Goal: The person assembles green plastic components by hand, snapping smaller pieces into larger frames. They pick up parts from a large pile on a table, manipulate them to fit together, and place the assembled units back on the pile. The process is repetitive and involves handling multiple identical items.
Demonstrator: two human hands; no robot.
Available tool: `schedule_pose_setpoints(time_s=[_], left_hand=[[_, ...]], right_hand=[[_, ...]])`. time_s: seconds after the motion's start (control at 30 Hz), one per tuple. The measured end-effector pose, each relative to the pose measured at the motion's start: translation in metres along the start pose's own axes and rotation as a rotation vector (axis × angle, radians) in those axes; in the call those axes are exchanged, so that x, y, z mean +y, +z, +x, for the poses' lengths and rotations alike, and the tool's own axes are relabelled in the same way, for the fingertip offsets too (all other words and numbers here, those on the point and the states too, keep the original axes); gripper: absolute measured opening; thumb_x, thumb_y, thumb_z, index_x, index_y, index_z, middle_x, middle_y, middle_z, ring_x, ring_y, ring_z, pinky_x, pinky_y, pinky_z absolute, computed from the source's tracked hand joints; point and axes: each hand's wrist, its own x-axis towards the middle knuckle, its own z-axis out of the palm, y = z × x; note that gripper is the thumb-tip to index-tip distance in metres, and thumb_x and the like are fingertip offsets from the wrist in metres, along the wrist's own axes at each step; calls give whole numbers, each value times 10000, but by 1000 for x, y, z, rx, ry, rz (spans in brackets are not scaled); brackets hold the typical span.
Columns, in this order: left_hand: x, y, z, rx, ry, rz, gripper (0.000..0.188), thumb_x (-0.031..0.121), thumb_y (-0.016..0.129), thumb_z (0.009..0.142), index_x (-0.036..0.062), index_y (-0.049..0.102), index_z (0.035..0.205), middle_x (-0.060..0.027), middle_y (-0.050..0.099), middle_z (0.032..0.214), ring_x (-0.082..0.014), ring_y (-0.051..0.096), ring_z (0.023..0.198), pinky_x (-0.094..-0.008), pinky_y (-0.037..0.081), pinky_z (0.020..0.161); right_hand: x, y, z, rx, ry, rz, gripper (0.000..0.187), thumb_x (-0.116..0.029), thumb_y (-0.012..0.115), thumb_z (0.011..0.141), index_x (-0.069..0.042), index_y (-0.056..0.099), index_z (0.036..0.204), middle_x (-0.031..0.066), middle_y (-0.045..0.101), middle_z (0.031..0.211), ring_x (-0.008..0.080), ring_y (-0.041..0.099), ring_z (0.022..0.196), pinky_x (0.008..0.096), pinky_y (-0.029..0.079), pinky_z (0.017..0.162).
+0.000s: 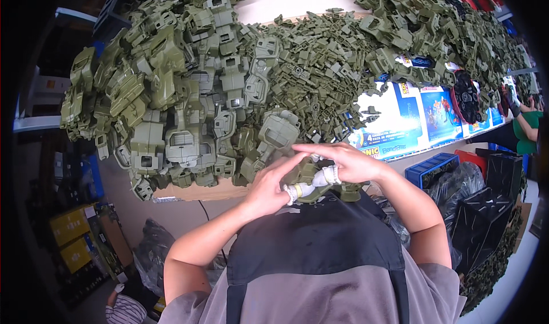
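Observation:
Close to my apron, at the near edge of the table, my left hand (pixel 270 182) and my right hand (pixel 353 165) meet around an olive-green plastic part (pixel 311 197). Both hands are closed on it, their index fingertips coming together above. White coverings wrap some fingers on each hand. Fingers hide much of the part, so its full shape cannot be made out. Just beyond my fingers lies a larger olive-green moulded vehicle-like body (pixel 279 128). A heap of similar big hollow bodies (pixel 183 144) rises to the left, and small green pieces (pixel 320 66) are piled ahead.
Printed blue and white cardboard (pixel 394 121) covers the table's right side, under more green parts. A dark red and black item (pixel 466 98) lies there. Blue crates (pixel 432 169) and black crates (pixel 480 227) stand at right. A person's green sleeve (pixel 529 130) shows far right.

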Motion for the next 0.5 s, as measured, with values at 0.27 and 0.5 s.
schedule_pose_setpoints(time_s=[0.27, 0.5], left_hand=[[37, -28, 32, 223, 361, -413, 987, 197, 706, 746, 109, 13, 1443, -172, 190, 1440, -271, 300, 1291, -359, 250, 1059], [21, -10, 43, 24, 183, -470, 762, 223, 611, 830, 70, 165, 1429, -148, 310, 1423, -233, 350, 1275, -337, 255, 1049]], right_hand=[[-27, -28, -15, 599, -71, 364, 677, -54, 594, 807, -85, 267, 1399, 127, 349, 1401, 251, 453, 1199, 378, 381, 985], [-39, -17, -17, 842, -236, -122, 754, -201, 710, 741, -57, 312, 1365, 188, 275, 1414, 315, 286, 1312, 406, 262, 1050]])
